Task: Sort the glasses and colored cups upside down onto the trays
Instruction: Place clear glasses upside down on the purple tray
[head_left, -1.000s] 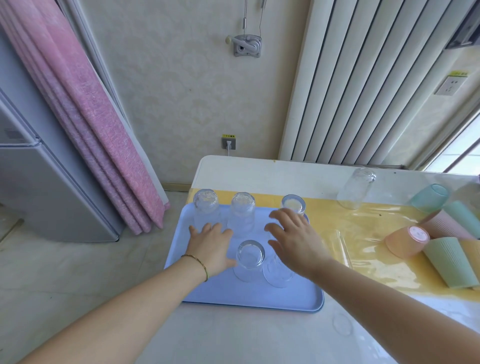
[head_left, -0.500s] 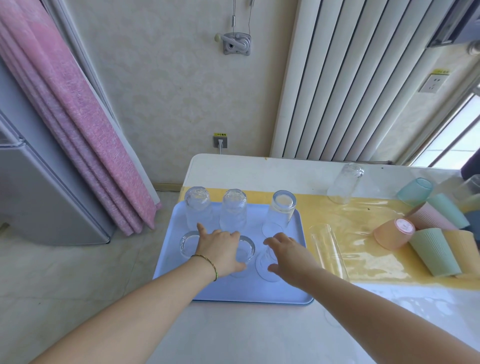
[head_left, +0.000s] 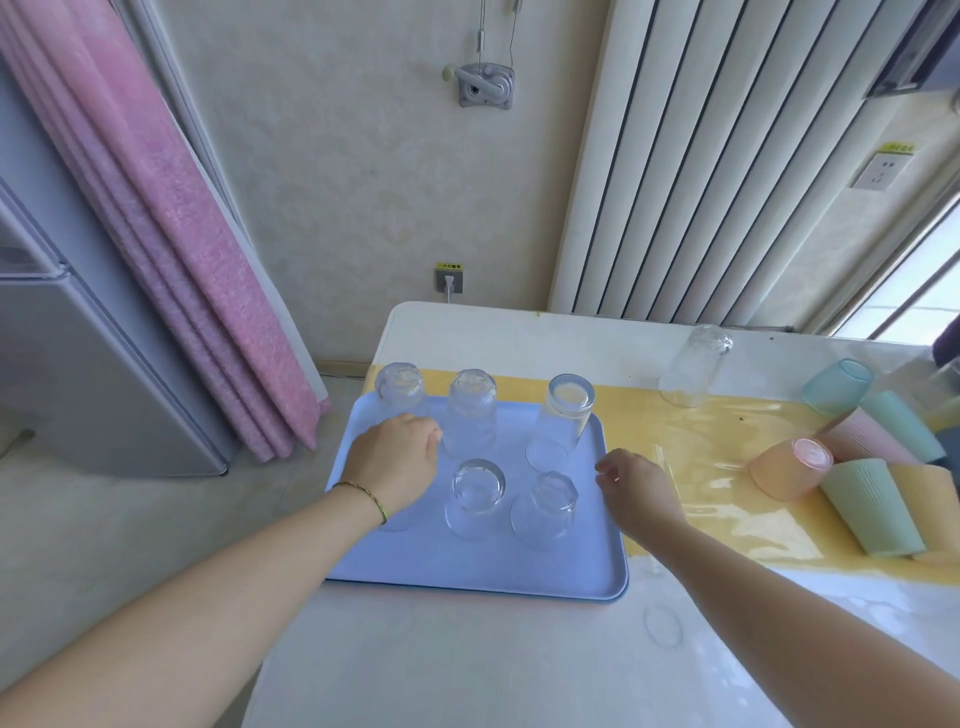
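Note:
A blue tray (head_left: 467, 569) sits on the table's left part. Upside down on it are three clear glasses in the back row (head_left: 470, 410) and two in front (head_left: 475, 496). My left hand (head_left: 395, 462) is curled over another glass at the tray's front left, which is almost wholly hidden beneath it. My right hand (head_left: 639, 486) hangs with loose fingers just past the tray's right edge, in front of a clear glass (head_left: 663, 457) lying on the yellow mat (head_left: 691, 436). Colored cups lie on their sides at the right: orange (head_left: 789, 467), green (head_left: 872, 512), pink (head_left: 862, 434), teal (head_left: 836, 387).
One more glass (head_left: 693, 366) stands upside down at the back of the table, behind the mat. A further glass (head_left: 945, 384) shows at the far right edge. A wet ring (head_left: 662, 626) marks the white tabletop in front. The table's left edge drops to the floor.
My right hand left the front-right glass on the tray and moved right, off the tray to the lying glass. My left hand shifted left onto the front-left glass.

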